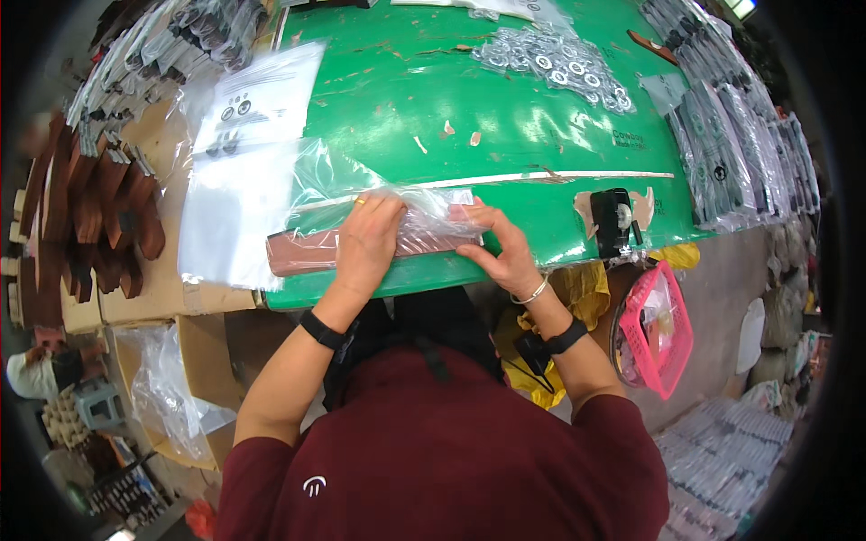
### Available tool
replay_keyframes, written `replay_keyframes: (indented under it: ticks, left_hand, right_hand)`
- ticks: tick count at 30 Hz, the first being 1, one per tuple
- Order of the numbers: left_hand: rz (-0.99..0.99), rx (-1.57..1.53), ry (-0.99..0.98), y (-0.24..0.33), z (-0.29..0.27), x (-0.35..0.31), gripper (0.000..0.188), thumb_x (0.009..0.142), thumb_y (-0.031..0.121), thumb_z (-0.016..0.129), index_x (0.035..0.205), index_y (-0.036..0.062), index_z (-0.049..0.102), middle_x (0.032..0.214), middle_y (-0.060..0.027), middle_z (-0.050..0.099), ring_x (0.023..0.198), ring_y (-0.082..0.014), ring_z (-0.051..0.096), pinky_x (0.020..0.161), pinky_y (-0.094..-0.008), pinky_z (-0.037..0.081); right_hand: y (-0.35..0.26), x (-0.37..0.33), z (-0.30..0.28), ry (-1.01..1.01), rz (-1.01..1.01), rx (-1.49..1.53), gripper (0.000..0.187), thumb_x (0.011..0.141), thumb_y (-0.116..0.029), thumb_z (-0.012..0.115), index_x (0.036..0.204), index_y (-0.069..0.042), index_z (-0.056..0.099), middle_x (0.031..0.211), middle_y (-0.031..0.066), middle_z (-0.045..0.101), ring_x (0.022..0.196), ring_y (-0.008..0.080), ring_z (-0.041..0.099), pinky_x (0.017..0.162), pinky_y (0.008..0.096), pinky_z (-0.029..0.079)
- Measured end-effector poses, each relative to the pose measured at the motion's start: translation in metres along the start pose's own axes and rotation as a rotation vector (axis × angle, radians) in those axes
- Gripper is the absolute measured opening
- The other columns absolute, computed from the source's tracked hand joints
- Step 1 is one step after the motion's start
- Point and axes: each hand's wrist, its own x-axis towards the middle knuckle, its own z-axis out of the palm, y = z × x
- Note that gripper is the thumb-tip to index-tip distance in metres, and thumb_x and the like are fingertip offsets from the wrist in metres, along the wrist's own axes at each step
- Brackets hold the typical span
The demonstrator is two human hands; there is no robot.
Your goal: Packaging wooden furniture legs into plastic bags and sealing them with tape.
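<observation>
A long, flat reddish-brown piece [302, 253] lies along the near edge of the green table, partly covered by a clear plastic bag [424, 216]. My left hand [368, 236] is closed, its fingers pinching the plastic over the middle of the piece. At the right end, my right hand [502, 245] grips the bag's edge between thumb and fingers. Part of the brown piece is hidden under the plastic and my left hand. Left of my hands lies a stack of clear bags [244, 171] over white sheets.
Small bagged round parts [559, 68] are heaped at the back. A black tape dispenser [613, 221] sits at the table's near right. Packed bags [722, 153] line the right end; brown pieces [113, 194] stand at left. A pink basket [663, 329] is below right.
</observation>
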Motion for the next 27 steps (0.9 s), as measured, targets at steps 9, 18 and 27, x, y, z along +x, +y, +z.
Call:
replay_keyframes:
  ticks: [9, 18, 27]
  left_hand:
    - [0.018, 0.173, -0.114, 0.062, -0.052, -0.005, 0.025, 0.078, 0.005, 0.069, 0.102, 0.0079, 0.067, 0.1, -0.0092, 0.067, 0.1, -0.0296, 0.062, 0.085, -0.0388, 0.051]
    - [0.336, 0.248, -0.248, 0.035, -0.016, 0.007, 0.028, 0.073, 0.008, 0.07, 0.101, 0.0112, 0.065, 0.092, -0.0043, 0.058, 0.091, -0.0264, 0.058, 0.077, -0.0395, 0.048]
    - [0.404, 0.043, -0.013, 0.03, 0.007, -0.029, 0.021, 0.074, 0.005, 0.062, 0.092, 0.0121, 0.069, 0.081, -0.0057, 0.053, 0.074, -0.0257, 0.053, 0.062, -0.0375, 0.046]
  right_hand:
    - [0.016, -0.015, 0.012, 0.115, -0.172, -0.021, 0.036, 0.08, 0.003, 0.073, 0.114, -0.003, 0.062, 0.121, 0.0122, 0.067, 0.118, 0.0293, 0.062, 0.11, 0.049, 0.041]
    - [0.006, -0.017, 0.017, 0.143, -0.15, -0.083, 0.028, 0.077, 0.007, 0.07, 0.103, -0.003, 0.065, 0.117, 0.0113, 0.069, 0.118, 0.0303, 0.063, 0.109, 0.0458, 0.043]
    - [0.0, -0.017, 0.022, 0.258, -0.234, -0.098, 0.019, 0.076, 0.01, 0.064, 0.087, -0.004, 0.058, 0.114, 0.0125, 0.07, 0.115, 0.0332, 0.064, 0.097, 0.0424, 0.051]
